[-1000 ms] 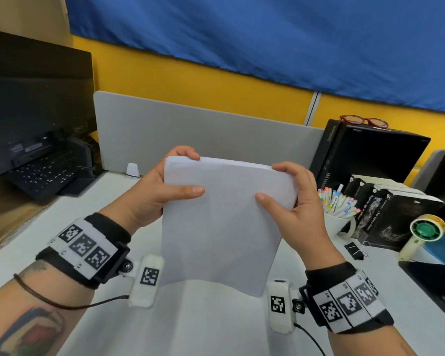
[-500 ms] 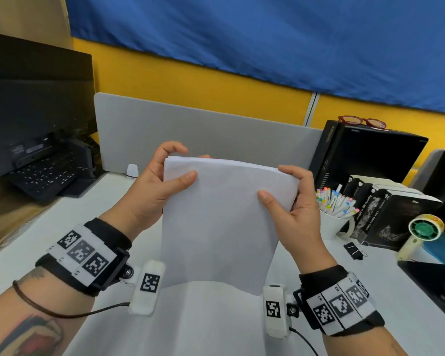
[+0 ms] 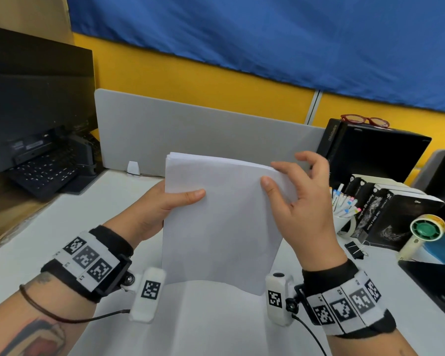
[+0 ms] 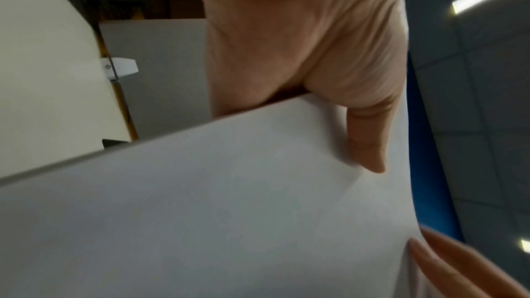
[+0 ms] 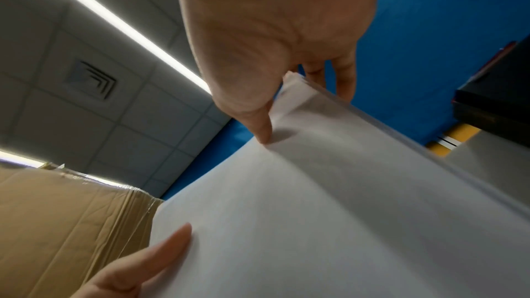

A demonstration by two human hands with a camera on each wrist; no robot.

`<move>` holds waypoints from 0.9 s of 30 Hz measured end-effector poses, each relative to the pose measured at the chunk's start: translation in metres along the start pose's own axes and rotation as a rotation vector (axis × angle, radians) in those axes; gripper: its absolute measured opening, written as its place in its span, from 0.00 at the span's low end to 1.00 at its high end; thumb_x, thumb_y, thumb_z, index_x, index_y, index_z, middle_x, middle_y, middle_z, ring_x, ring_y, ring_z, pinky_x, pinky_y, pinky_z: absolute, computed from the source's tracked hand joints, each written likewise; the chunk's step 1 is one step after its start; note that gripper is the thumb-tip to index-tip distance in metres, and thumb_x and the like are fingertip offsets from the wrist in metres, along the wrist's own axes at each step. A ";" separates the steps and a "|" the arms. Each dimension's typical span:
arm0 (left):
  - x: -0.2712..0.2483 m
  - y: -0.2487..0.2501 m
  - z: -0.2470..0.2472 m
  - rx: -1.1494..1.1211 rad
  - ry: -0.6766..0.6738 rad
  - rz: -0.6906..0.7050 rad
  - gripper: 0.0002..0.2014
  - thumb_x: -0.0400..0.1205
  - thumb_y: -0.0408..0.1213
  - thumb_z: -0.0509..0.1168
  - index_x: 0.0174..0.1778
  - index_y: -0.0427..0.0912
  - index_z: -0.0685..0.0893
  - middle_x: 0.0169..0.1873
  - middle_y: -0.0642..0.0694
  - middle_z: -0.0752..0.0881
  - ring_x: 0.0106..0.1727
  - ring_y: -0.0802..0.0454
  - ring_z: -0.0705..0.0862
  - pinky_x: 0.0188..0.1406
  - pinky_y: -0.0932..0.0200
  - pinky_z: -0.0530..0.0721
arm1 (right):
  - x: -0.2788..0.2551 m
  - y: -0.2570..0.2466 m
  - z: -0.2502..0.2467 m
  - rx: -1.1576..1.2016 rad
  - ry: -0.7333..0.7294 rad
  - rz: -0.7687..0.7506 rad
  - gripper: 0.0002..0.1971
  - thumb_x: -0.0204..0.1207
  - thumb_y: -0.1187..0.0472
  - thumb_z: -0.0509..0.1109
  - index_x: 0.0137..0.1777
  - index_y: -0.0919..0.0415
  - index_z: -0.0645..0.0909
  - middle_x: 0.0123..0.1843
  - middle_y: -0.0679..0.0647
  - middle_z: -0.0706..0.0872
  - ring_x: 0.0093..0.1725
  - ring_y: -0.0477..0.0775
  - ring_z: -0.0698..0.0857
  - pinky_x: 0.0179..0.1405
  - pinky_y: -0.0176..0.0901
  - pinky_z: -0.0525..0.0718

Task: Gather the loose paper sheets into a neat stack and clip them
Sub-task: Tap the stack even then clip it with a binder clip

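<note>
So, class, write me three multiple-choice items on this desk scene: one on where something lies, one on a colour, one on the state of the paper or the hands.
1. Where does the black binder clip lie?
A. on the desk to the right of the paper stack
B. clamped on the stack's top edge
C. on the keyboard

2. What colour are the glasses on the black box?
A. blue
B. red
C. white

3. How is the paper stack held?
A. flat on the desk, untouched
B. rolled up in one fist
C. upright, bottom edge on the desk, a hand at each side

Key: 1 A, the clip rests on the desk near the cup of pens. 2 B, the frames are red. 3 C, the left hand grips the left edge and the right hand pinches the top right corner.
</note>
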State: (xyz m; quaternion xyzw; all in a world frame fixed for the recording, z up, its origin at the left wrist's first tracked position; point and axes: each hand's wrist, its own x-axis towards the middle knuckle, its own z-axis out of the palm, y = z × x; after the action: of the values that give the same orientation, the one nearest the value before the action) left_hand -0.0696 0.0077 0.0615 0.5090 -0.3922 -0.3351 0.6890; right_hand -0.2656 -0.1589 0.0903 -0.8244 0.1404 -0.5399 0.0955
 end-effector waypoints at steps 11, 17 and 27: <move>0.002 -0.005 -0.003 0.002 -0.004 0.017 0.22 0.76 0.36 0.73 0.67 0.41 0.88 0.63 0.40 0.91 0.64 0.40 0.90 0.60 0.48 0.88 | 0.013 -0.039 0.010 -0.187 -0.242 -0.142 0.20 0.81 0.57 0.67 0.72 0.58 0.82 0.72 0.56 0.84 0.72 0.58 0.82 0.77 0.61 0.72; 0.003 -0.008 -0.002 -0.018 -0.011 0.050 0.21 0.76 0.35 0.74 0.66 0.42 0.88 0.63 0.36 0.90 0.64 0.37 0.89 0.61 0.44 0.87 | 0.023 -0.064 0.026 -0.189 -0.406 -0.254 0.24 0.78 0.60 0.67 0.74 0.62 0.79 0.75 0.61 0.82 0.75 0.61 0.80 0.75 0.59 0.75; 0.004 -0.015 -0.005 0.049 0.022 0.073 0.19 0.70 0.37 0.79 0.58 0.46 0.92 0.57 0.40 0.93 0.59 0.44 0.92 0.57 0.52 0.89 | 0.064 -0.093 0.040 -0.359 -0.687 -0.242 0.26 0.74 0.39 0.71 0.65 0.55 0.78 0.54 0.53 0.84 0.56 0.60 0.83 0.49 0.52 0.80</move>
State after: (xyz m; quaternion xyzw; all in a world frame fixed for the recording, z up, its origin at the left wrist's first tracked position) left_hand -0.0642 0.0026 0.0472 0.5146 -0.4112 -0.2946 0.6923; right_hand -0.1934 -0.0925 0.1580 -0.9710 0.0944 -0.2073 -0.0727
